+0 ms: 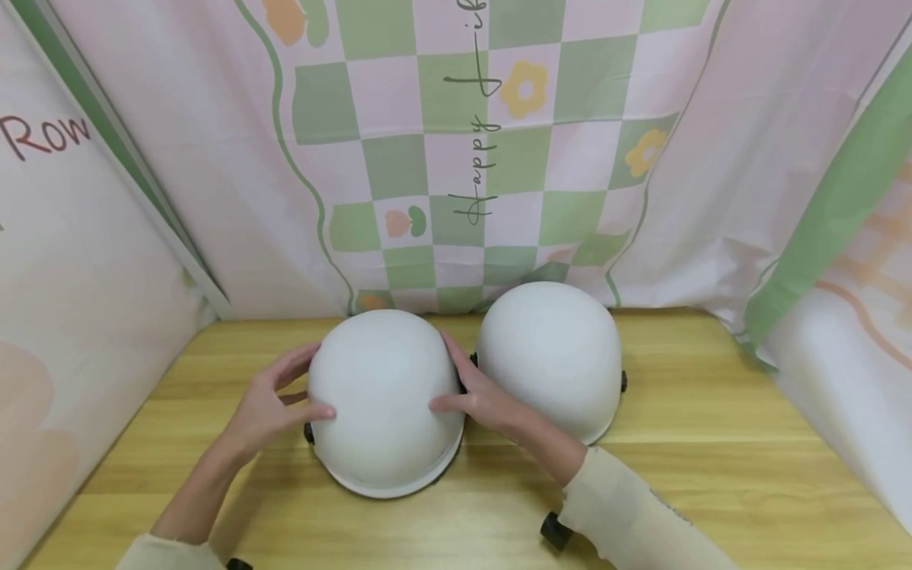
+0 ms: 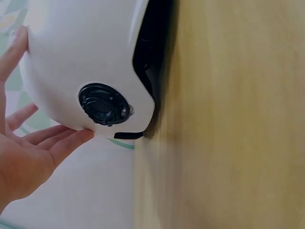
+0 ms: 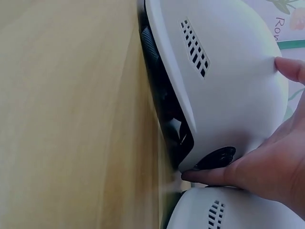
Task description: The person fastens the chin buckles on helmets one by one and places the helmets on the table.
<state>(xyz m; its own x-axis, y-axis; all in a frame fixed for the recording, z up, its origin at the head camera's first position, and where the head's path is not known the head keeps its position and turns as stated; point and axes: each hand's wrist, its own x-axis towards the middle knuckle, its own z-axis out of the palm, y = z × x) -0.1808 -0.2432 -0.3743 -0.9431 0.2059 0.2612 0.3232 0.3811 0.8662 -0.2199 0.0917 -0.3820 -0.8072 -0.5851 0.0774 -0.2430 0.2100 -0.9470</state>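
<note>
A white helmet [image 1: 385, 396] sits dome up on the wooden table, gripped from both sides. The left hand [image 1: 267, 408] has its thumb on the near left of the shell and its fingers round the side. In the left wrist view, fingertips of the left hand [image 2: 33, 148] touch the helmet [image 2: 81, 52] behind a black round knob [image 2: 102, 104]. Thumb and fingers of the right hand [image 1: 473, 392] span the right side. The right wrist view shows the right hand [image 3: 267, 167] with a finger at the rim of the helmet [image 3: 228, 81], by another knob and a vent.
A second white helmet [image 1: 549, 356] stands close on the right, just beyond the right forearm. Curtains with a green check pattern [image 1: 520, 166] hang along the table's back edge, with printed cloth [image 1: 85, 261] at the left. Wood tabletop [image 1: 684, 475] extends to the right.
</note>
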